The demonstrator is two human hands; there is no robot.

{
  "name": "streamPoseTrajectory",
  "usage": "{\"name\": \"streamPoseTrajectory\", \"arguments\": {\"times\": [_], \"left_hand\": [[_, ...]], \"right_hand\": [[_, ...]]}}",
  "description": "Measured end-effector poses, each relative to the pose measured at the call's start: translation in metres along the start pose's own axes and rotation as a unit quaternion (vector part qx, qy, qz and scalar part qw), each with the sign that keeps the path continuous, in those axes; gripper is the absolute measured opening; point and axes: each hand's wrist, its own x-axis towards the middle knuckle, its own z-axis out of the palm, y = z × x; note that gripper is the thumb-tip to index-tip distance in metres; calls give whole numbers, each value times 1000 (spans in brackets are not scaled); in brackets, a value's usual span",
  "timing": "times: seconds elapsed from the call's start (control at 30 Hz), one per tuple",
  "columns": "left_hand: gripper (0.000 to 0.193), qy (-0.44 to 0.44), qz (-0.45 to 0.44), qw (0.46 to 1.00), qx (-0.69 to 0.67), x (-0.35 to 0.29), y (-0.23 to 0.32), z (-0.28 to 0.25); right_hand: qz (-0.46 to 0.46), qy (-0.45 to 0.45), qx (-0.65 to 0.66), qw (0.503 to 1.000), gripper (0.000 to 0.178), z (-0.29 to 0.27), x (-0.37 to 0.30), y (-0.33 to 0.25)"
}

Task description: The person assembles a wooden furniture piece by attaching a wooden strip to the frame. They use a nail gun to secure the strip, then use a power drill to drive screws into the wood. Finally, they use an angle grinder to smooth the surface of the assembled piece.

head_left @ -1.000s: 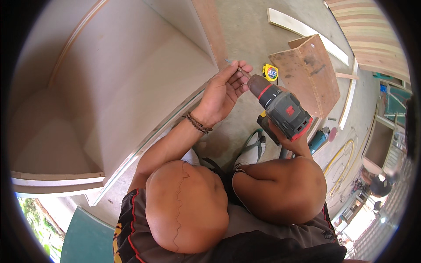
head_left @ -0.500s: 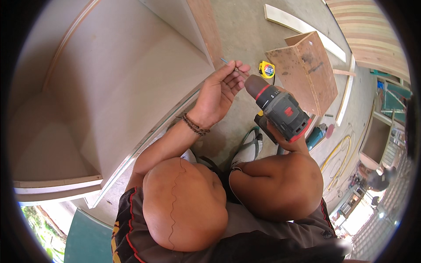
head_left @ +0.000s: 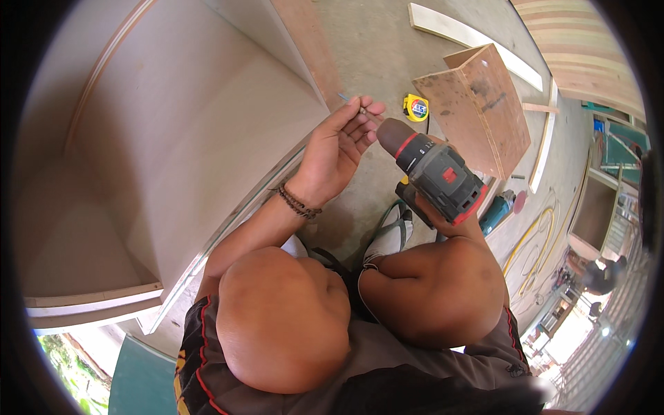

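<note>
My right hand grips a black-and-red cordless drill, whose body hides most of the fingers. The drill's chuck points up and left toward the edge of a large pale cabinet. In front of the chuck, my left hand pinches between thumb and forefinger a thin screw at the end of the driver bit. Its bluish tip sticks out past the fingertips, close to the cabinet's brown wooden edge strip. Whether the tip touches the wood I cannot tell. The other left fingers curl loosely below the bit.
A yellow tape measure lies on the concrete floor beside a stained wooden box. White boards stretch behind the box. Right of the drill are a teal angle grinder and a coiled yellow hose. My bent knees are below my hands.
Both hands and the drill have shifted slightly left in the picture, as have the cabinet and floor items. The grip on the screw and the drill looks the same.
</note>
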Motion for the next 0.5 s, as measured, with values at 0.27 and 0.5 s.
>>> {"name": "streamPoseTrajectory", "arguments": {"times": [0.27, 0.5], "left_hand": [[26, 2, -5, 1000, -3, 0, 1, 1], [25, -1, -5, 1000, -6, 1, 1, 1]], "right_hand": [[-40, -4, 8, 999, 66, 1, 5, 3], [-81, 18, 54, 995, 64, 6, 6, 9]]}}
